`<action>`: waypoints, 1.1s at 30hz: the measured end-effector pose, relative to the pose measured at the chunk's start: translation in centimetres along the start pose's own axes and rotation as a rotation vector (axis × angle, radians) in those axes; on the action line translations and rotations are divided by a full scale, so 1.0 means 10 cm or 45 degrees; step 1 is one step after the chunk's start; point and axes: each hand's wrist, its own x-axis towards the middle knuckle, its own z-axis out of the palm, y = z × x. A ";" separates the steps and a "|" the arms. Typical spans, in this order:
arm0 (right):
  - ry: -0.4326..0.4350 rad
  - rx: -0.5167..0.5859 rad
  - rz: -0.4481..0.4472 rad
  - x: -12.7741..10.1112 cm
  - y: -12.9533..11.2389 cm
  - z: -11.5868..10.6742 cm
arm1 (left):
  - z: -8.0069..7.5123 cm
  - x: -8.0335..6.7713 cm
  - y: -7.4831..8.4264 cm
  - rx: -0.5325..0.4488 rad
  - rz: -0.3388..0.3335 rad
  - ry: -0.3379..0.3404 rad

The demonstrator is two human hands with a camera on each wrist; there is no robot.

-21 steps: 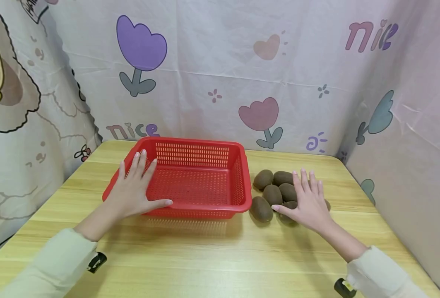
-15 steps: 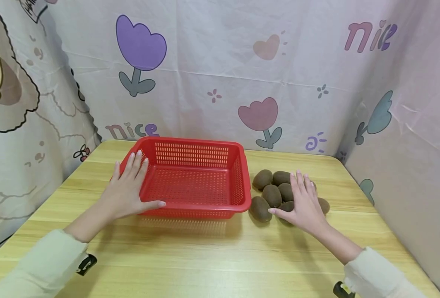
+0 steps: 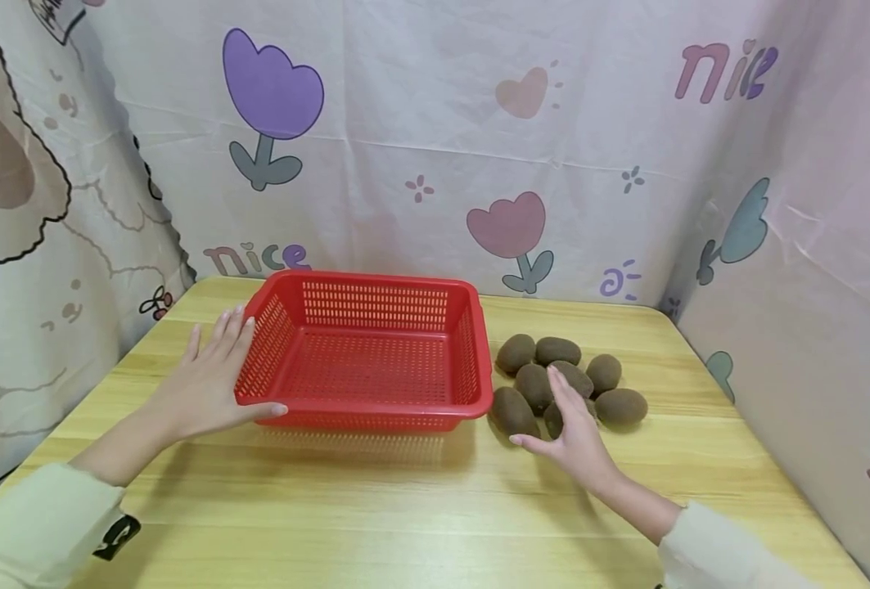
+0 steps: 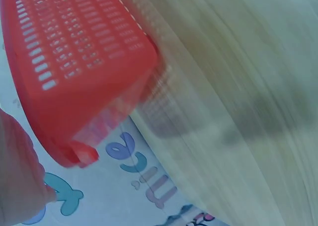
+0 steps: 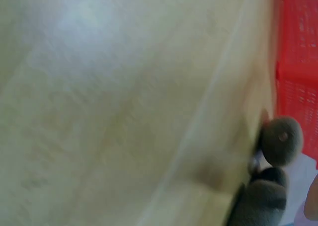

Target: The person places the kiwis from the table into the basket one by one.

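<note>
The wooden bench (image 3: 405, 499) carries everything under the two hands, and the printed curtain (image 3: 420, 139) stands well beyond their fingertips. The red basket (image 3: 364, 405) sits just right of the left hand (image 3: 209, 380), which lies wide and flat against the basket's outer left wall with its thumb along the near rim, seemingly to steady it and holding nothing. The kiwis (image 3: 619, 406) cluster just beyond and under the right hand (image 3: 570, 433), between that hand and the curtain and just beside the basket's right wall; this hand is also wide, its straight fingers reaching over the nearest fruit without gripping any.
</note>
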 end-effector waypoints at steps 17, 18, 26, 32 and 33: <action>0.168 0.080 -0.009 -0.09 -0.06 0.37 | 0.07 -0.04 -0.29 -0.026 0.009 -0.056; 0.165 0.077 -0.008 -0.09 -0.06 0.38 | 0.07 -0.04 -0.30 -0.032 0.005 -0.061; 0.171 0.061 0.049 -0.05 -0.06 0.43 | 0.08 -0.04 -0.40 -0.067 0.012 -0.091; 0.164 0.057 0.071 -0.03 -0.04 0.47 | 0.08 -0.05 -0.43 -0.101 0.011 -0.107; 0.163 0.061 0.081 -0.03 -0.04 0.48 | 0.08 -0.05 -0.43 -0.100 0.009 -0.110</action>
